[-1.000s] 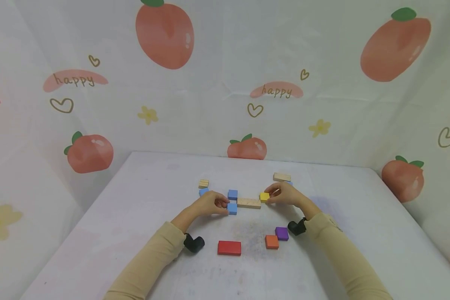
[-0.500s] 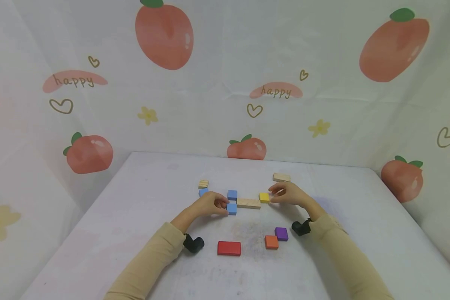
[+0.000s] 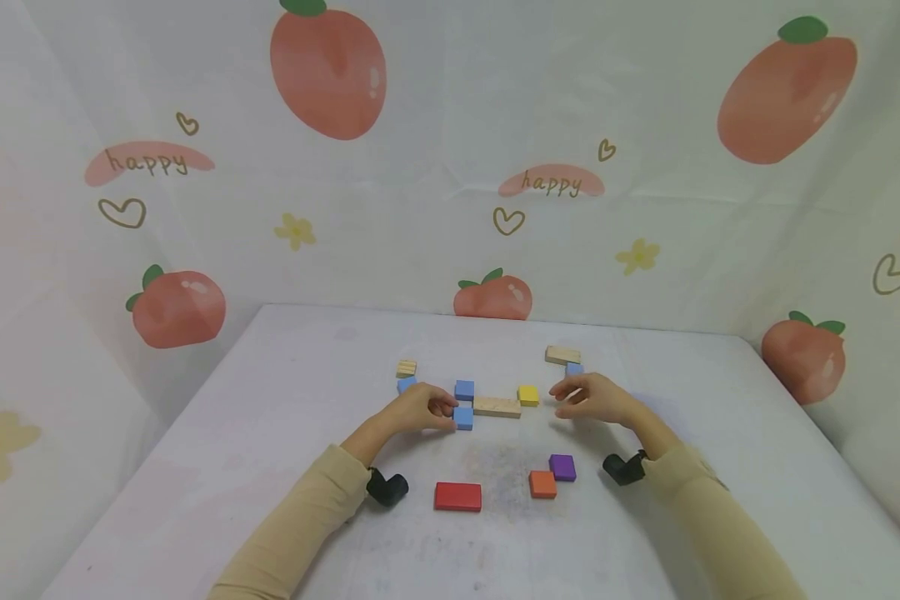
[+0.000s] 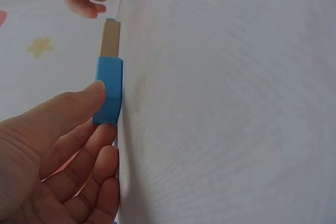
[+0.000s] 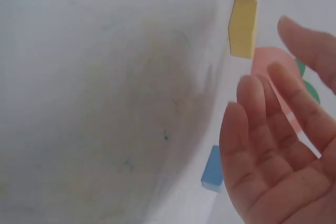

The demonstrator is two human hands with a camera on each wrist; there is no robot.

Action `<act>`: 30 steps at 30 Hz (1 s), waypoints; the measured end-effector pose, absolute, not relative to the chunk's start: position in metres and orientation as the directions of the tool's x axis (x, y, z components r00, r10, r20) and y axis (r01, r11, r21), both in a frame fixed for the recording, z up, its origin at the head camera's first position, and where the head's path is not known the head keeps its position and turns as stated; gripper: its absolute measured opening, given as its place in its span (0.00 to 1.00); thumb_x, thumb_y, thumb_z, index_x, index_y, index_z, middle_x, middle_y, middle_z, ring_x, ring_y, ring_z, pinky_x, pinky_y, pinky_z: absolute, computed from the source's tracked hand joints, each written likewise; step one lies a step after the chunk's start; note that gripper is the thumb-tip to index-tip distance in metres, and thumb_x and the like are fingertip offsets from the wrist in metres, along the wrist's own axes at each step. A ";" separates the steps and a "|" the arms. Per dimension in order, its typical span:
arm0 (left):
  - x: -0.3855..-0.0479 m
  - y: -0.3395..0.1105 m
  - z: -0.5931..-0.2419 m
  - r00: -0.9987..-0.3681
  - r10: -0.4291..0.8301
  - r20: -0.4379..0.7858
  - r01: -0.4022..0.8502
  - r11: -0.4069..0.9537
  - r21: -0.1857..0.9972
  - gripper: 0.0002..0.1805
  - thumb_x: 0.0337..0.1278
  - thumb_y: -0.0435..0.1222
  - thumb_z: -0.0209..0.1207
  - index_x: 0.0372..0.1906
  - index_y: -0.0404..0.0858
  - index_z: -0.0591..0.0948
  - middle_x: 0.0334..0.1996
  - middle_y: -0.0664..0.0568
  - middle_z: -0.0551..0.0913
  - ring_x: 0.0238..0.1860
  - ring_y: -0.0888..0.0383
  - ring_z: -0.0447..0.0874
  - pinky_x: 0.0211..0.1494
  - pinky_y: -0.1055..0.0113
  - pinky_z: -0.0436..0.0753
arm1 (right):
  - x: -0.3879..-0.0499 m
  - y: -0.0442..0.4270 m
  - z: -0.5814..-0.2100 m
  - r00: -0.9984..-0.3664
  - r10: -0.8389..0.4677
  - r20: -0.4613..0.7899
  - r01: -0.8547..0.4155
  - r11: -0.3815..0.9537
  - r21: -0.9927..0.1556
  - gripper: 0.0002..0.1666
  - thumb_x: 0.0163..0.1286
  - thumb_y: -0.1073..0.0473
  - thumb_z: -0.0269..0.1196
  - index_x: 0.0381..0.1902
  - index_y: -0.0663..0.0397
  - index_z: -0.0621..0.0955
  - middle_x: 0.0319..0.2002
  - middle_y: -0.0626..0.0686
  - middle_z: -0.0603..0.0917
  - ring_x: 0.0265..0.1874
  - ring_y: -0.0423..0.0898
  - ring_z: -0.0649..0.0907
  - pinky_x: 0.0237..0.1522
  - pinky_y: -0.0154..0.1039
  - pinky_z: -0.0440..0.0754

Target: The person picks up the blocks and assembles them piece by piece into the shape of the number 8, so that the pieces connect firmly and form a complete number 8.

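Note:
Near the middle of the table, my left hand (image 3: 422,407) pinches the nearer light blue block (image 3: 462,418) by its left side; thumb and fingertips meet it in the left wrist view. A second blue block (image 3: 464,390) stands just behind. To their right lies a long wooden block (image 3: 497,407), with a yellow block (image 3: 528,396) by its far right end. In the right wrist view, the wooden one bears the number 32. My right hand (image 3: 594,398) is a little right of the yellow block, holding nothing, its thumb and fingers spread apart.
A red block (image 3: 458,497), an orange block (image 3: 543,484) and a purple block (image 3: 562,467) lie nearer me. Farther back are a wooden block (image 3: 563,355) with a blue block (image 3: 573,369) at right, and a small wooden stack (image 3: 407,368) with another blue block (image 3: 407,385) at left.
My right hand has let go of the yellow block and moved right, away from it. The blue block behind that hand has come back into sight. My left hand has stayed still.

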State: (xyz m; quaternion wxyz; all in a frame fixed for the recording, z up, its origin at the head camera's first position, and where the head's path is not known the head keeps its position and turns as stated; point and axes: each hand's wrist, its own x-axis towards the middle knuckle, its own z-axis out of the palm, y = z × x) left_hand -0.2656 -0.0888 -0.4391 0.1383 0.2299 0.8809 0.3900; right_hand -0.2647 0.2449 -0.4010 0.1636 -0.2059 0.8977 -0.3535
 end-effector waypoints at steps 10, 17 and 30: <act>-0.251 -0.085 -0.418 -0.872 0.482 -0.088 0.270 0.621 0.736 0.18 0.45 0.35 0.68 0.44 0.33 0.82 0.32 0.50 0.83 0.31 0.64 0.74 0.36 0.76 0.75 | -0.246 0.252 -0.398 -0.787 -0.567 -0.244 -0.232 0.638 -0.734 0.22 0.59 0.56 0.66 0.50 0.61 0.79 0.48 0.60 0.81 0.42 0.47 0.79 0.41 0.34 0.78; -0.252 -0.085 -0.419 -0.872 0.481 -0.092 0.265 0.621 0.738 0.18 0.45 0.35 0.68 0.44 0.33 0.82 0.32 0.50 0.83 0.31 0.64 0.74 0.36 0.75 0.75 | -0.237 0.253 -0.403 -0.738 -0.609 -0.291 -0.229 0.631 -0.741 0.22 0.58 0.56 0.67 0.50 0.57 0.79 0.44 0.55 0.81 0.36 0.42 0.79 0.41 0.34 0.77; -0.253 -0.086 -0.420 -0.872 0.481 -0.092 0.262 0.616 0.743 0.18 0.45 0.34 0.68 0.44 0.33 0.82 0.32 0.50 0.83 0.31 0.64 0.73 0.34 0.76 0.74 | -0.223 0.251 -0.407 -0.683 -0.674 -0.283 -0.273 0.595 -0.756 0.23 0.52 0.58 0.71 0.46 0.58 0.80 0.38 0.52 0.80 0.34 0.40 0.77 0.38 0.29 0.78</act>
